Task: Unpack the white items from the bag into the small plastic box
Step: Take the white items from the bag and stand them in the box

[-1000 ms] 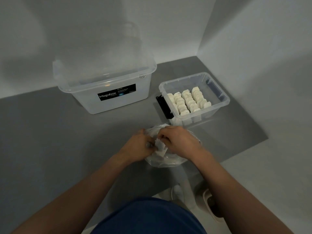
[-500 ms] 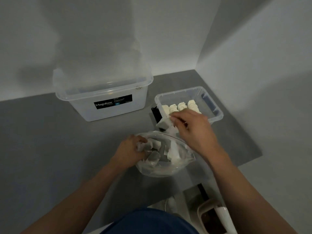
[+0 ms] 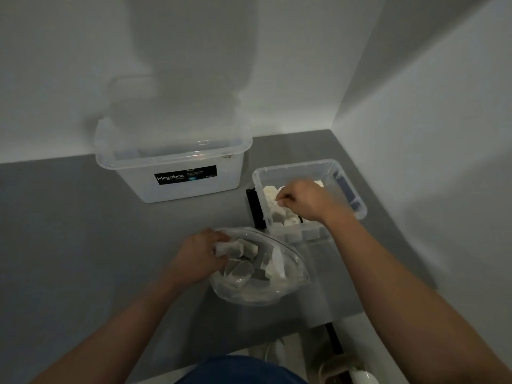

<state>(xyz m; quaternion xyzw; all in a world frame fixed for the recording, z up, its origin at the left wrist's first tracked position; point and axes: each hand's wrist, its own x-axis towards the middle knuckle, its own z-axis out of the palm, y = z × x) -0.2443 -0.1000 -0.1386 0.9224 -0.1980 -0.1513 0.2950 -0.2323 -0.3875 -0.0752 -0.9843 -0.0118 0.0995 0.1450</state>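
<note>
Right hand [image 3: 304, 202] pinches 1 white item [image 3: 277, 213] inside the small plastic box [image 3: 304, 163]; advise seating it snug against its neighbours. Left hand [image 3: 199, 256] grips the bag [image 3: 257, 292], just before the box.

dim, soft, wide-angle edge distortion
</note>
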